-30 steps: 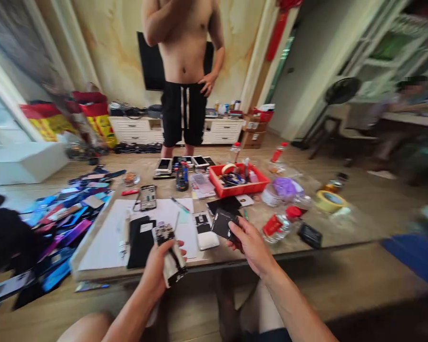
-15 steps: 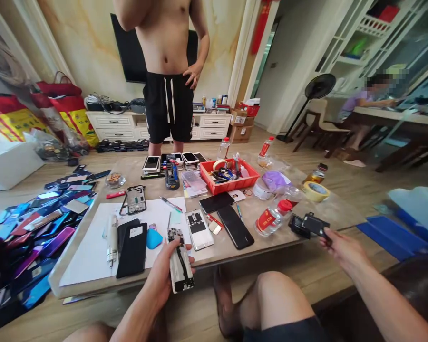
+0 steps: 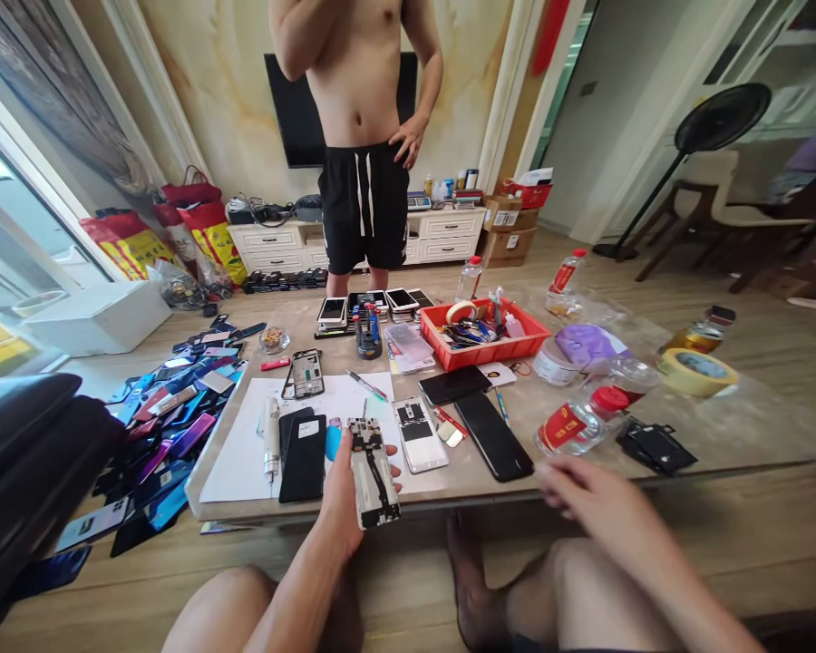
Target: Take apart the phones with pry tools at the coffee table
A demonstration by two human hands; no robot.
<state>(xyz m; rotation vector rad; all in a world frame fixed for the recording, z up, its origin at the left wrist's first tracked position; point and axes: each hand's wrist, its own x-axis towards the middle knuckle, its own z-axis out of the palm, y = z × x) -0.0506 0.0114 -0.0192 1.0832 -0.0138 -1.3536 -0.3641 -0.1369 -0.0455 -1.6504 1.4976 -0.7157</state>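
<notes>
Left hand (image 3: 340,494) just over the near edge of a low table (image 3: 754,444), fingers (image 3: 395,479) curled behind an opened phone (image 3: 374,485) and gripping it. Phone up off the table, in the hand, its white frame and black inner strips facing upward. Right hand (image 3: 602,499) at the table's near edge, fingers (image 3: 550,485) stretched out and open, holding nothing. Nearest to it, a long black phone (image 3: 493,437) and a water bottle with a red label (image 3: 568,429); contact with either impossible to tell.

Just past the left hand, a small blue pad (image 3: 333,443) and two black phone backs (image 3: 303,458), lying on a white sheet of paper (image 3: 235,453) beside a white pen-like tool (image 3: 270,437). To the right of the hand, a white phone with its back open (image 3: 420,435). Farther along the table, a red tray (image 3: 482,334) full of small tools, a roll of yellow tape (image 3: 697,372) and a small heap of black parts (image 3: 653,446). On the floor at the left, a big spread of colored phone backs (image 3: 170,417). Across the table, a shirtless person (image 3: 364,136) standing, one hand on the hip.
</notes>
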